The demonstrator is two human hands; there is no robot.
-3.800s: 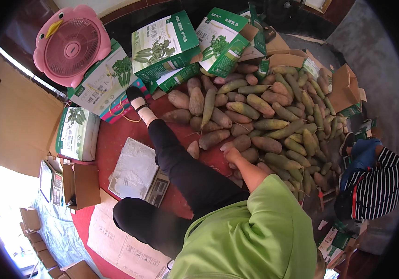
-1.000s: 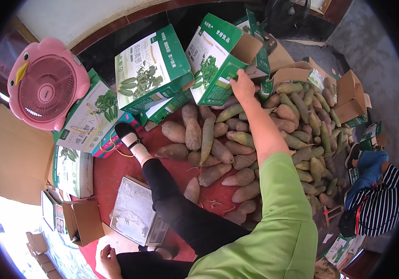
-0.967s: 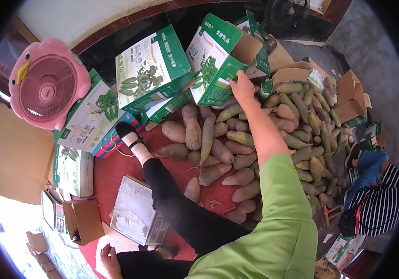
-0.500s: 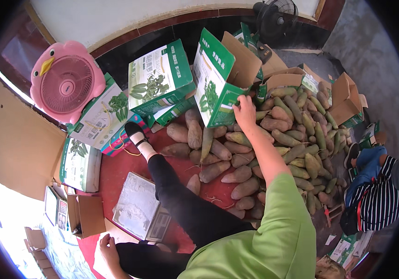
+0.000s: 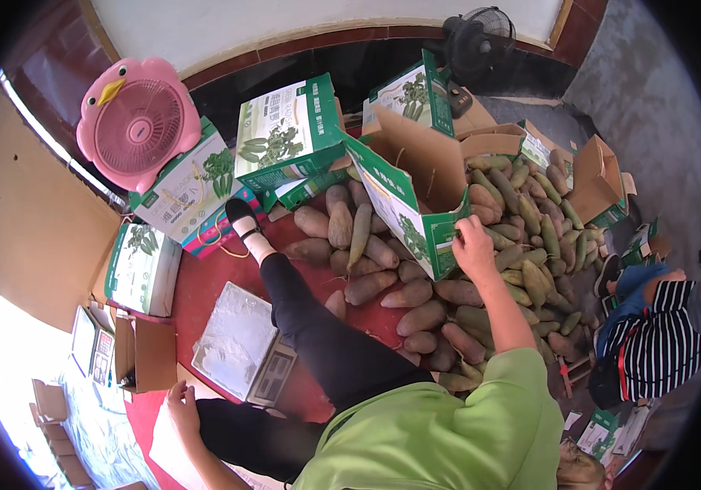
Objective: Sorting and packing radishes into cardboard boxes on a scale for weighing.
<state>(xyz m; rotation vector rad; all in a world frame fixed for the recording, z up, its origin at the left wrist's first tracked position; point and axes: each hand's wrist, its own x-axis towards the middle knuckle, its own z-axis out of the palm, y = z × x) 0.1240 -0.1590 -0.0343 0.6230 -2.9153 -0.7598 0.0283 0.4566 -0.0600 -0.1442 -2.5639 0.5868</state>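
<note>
My right hand [image 5: 474, 247] is closed on the near edge of an open green-and-white carton [image 5: 403, 219]. The carton is tilted, and its brown inside shows from above. It hangs over or rests on a large pile of long green and brownish radishes [image 5: 534, 233]; I cannot tell which. My left hand [image 5: 182, 410] is beside my bent knee, fingers loosely curled but apart, with nothing visible in them. Near it lies a flat scale [image 5: 236, 343] with a pale, dusty plate.
A pink bird-shaped fan [image 5: 140, 126] stands at far left, above more printed cartons [image 5: 289, 131]. A black fan [image 5: 481, 41] is by the back wall. An open brown box [image 5: 154, 355] sits left of the scale. Another person [image 5: 656, 343] in stripes is at right.
My right hand has drawn the carton down and toward me, and its opening now faces up more. Another carton behind it shows more fully. My left hand has shifted slightly.
</note>
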